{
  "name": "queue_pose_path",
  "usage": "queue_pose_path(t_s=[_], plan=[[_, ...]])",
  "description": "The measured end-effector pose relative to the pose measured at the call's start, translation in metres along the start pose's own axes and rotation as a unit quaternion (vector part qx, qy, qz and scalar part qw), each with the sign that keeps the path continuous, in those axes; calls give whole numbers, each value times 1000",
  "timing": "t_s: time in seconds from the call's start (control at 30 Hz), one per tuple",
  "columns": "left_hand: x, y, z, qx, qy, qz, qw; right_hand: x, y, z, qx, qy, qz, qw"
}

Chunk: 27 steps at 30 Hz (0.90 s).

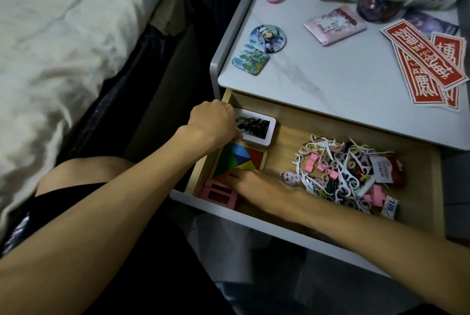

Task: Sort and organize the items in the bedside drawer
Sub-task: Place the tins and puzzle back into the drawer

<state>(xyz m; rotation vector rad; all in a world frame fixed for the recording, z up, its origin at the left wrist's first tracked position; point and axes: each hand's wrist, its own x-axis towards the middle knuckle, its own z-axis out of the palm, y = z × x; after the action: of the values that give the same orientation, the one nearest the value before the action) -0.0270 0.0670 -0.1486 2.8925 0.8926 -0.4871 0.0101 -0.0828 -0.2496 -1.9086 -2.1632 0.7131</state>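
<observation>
Over at the open wooden drawer (pixel 287 138), the left hand (pixel 213 121) curls its fingers round a white-edged stack of picture cards (pixel 256 128) in the back-left corner, seemingly tucking it there, while the right hand (pixel 250 182), fingers flat together, steadies the colourful wooden tangram tray (pixel 241 157) just in front.

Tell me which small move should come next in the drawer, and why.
Probably set the card stack squarely into the back-left corner: the left hand grips it there, and it seems to overlap the tangram tray on which the right hand rests.
</observation>
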Motion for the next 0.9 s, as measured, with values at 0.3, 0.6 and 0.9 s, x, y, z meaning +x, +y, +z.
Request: queue_pose_path(t_s=[0.3,0.6,0.9], plan=[[-5,3,-1,28,8,-17,999,-13,-7,-14,-19,43,3,999],[-22,32,2,81,172,20,982,-133,55,-97,-33,79,272,958],[0,115,41,-141,-19,250,958,-147,58,-76,-163,27,319,933]])
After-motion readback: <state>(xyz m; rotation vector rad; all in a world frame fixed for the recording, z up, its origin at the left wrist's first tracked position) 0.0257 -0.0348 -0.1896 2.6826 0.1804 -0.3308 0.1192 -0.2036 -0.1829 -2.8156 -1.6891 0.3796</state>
